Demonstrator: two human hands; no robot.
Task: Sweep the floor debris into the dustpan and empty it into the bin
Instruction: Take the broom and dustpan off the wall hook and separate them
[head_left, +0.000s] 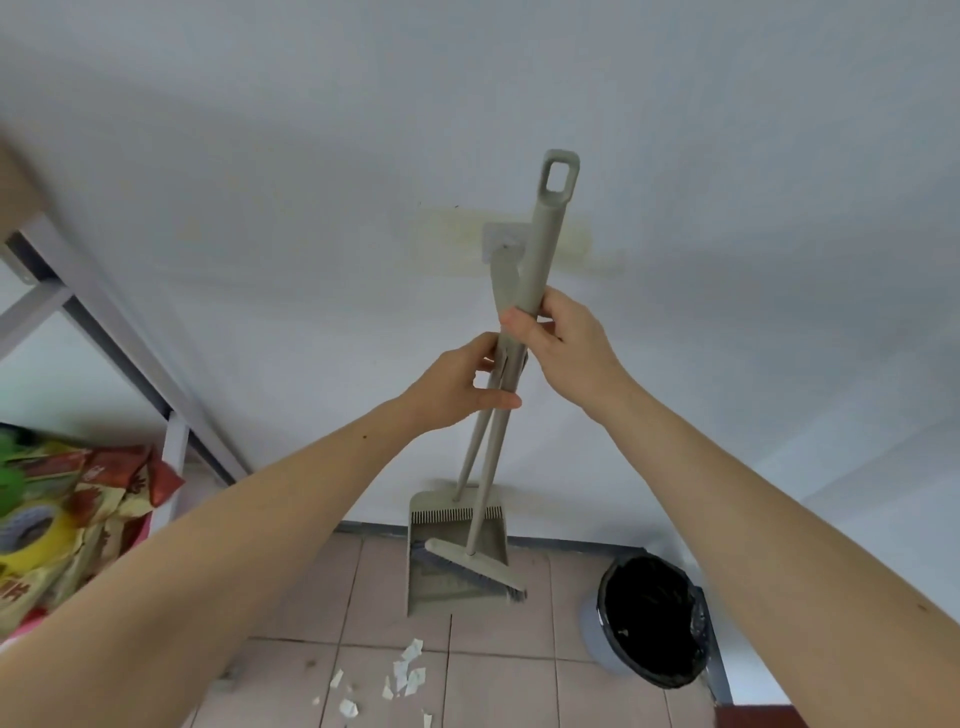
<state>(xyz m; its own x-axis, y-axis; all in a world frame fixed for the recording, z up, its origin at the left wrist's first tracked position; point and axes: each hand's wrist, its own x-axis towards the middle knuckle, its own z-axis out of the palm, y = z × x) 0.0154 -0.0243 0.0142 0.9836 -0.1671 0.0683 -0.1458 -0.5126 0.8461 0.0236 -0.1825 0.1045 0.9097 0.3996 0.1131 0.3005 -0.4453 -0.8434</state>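
A beige broom (543, 249) and a matching long-handled dustpan (457, 540) hang together against the white wall, the dustpan handle on a wall hook (501, 241). My right hand (558, 338) grips the broom handle near its upper part. My left hand (462, 384) closes around the dustpan handle just below, where the two handles cross. The broom head (475, 566) lies tilted across the dustpan's tray. Several white paper scraps (400, 675) lie on the tiled floor below. A bin (649, 618) with a black liner stands at the wall to the right.
A grey metal shelf frame (119, 338) slants along the left. Colourful snack bags and packages (62, 519) are piled at the lower left. A dark red surface (758, 717) shows at the bottom right edge.
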